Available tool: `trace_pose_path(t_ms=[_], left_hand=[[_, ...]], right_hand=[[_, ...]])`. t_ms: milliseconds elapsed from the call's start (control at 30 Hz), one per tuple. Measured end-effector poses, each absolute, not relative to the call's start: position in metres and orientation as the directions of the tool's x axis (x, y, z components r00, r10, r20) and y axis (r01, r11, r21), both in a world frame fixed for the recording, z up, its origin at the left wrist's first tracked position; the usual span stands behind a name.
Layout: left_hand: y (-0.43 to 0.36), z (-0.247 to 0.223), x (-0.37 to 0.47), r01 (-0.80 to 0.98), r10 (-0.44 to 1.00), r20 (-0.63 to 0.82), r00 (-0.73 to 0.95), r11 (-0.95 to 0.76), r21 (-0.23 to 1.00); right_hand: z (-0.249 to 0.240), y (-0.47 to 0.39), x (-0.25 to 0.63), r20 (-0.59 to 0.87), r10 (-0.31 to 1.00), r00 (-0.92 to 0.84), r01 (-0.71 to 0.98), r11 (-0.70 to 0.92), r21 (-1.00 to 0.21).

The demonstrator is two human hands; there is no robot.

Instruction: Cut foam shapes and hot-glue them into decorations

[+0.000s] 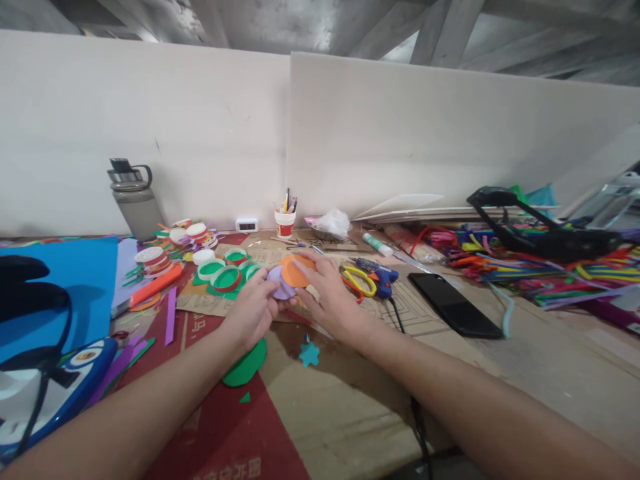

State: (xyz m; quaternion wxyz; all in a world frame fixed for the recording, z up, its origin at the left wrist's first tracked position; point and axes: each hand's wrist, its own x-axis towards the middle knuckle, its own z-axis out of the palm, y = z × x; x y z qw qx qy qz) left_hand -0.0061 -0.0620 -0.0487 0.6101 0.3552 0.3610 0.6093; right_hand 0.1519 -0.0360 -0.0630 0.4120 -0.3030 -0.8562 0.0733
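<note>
Between my two hands are a purple paper piece [281, 283] and an orange paper disc [296, 271], which overlap. My left hand [256, 303] pinches the purple piece at its left side. With thumb and fingers, my right hand [330, 293] grips the orange disc from the right. Just behind my left hand lie several round rings with green insides [227, 279]. A green paper circle [246, 365] is on the table below my left wrist, partly hidden by the forearm. Nearer me, between the forearms, lies a small blue star-shaped piece [309, 353].
Yellow-handled scissors [364, 283], a blue glue gun [384, 279] with its cord and a black phone [454, 304] lie to the right. A grey bottle [134, 203] and pen cup [285, 224] stand near the wall. Pipe cleaners [505, 270] pile up at far right.
</note>
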Motion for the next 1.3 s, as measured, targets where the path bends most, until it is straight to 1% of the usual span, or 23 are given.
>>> trace_pose_path(t_ms=[133, 233, 333, 467, 533, 633, 767, 933, 1067, 1167, 1233, 1300], left_hand=[[-0.062, -0.051, -0.007, -0.462, 0.999, -0.004, -0.038, -0.014, 0.887], [-0.061, -0.051, -0.009, -0.47, 1.0, -0.014, -0.023, 0.002, 0.883], [-0.062, -0.049, -0.008, -0.478, 1.0, -0.016, -0.007, 0.011, 0.878], [-0.063, -0.046, -0.007, -0.465, 1.0, -0.024, 0.008, 0.025, 0.885], [-0.064, -0.047, -0.006, -0.444, 0.999, -0.016, 0.038, 0.031, 0.896], [-0.064, -0.051, -0.006, -0.399, 0.998, 0.008, 0.063, 0.018, 0.917], [-0.064, -0.06, -0.006, -0.276, 0.998, 0.046, 0.032, -0.036, 0.96], [-0.062, -0.062, -0.011, -0.143, 0.989, 0.133, -0.068, -0.141, 0.98], [-0.061, -0.058, -0.016, 0.04, 0.971, 0.204, -0.124, -0.2, 0.979], [-0.058, -0.057, -0.02, 0.186, 0.962, 0.213, -0.169, -0.181, 0.966], [-0.057, -0.058, -0.022, 0.214, 0.96, 0.213, -0.183, -0.172, 0.962], [-0.056, -0.058, -0.023, 0.197, 0.953, 0.23, -0.195, -0.192, 0.962]], right_hand=[[-0.066, -0.03, 0.153, 0.689, 0.598, -0.41, 0.351, 0.8, -0.486], [-0.063, -0.03, 0.153, 0.662, 0.657, -0.361, 0.307, 0.754, -0.581], [-0.06, -0.032, 0.152, 0.597, 0.729, -0.335, 0.274, 0.682, -0.678], [-0.06, -0.032, 0.15, 0.492, 0.812, -0.315, 0.186, 0.561, -0.807], [-0.061, -0.031, 0.15, 0.457, 0.851, -0.259, 0.123, 0.498, -0.858], [-0.062, -0.03, 0.148, 0.387, 0.902, -0.191, -0.016, 0.391, -0.92], [-0.062, -0.028, 0.146, 0.281, 0.947, -0.154, -0.141, 0.261, -0.955], [-0.061, -0.021, 0.146, 0.153, 0.984, -0.089, -0.284, 0.123, -0.951], [-0.059, -0.023, 0.146, 0.125, 0.988, -0.091, -0.307, 0.091, -0.947], [-0.058, -0.027, 0.145, 0.124, 0.982, -0.146, -0.315, 0.073, -0.946], [-0.058, -0.026, 0.145, 0.111, 0.982, -0.154, -0.323, 0.056, -0.945], [-0.059, -0.024, 0.147, 0.094, 0.988, -0.127, -0.336, 0.046, -0.941]])
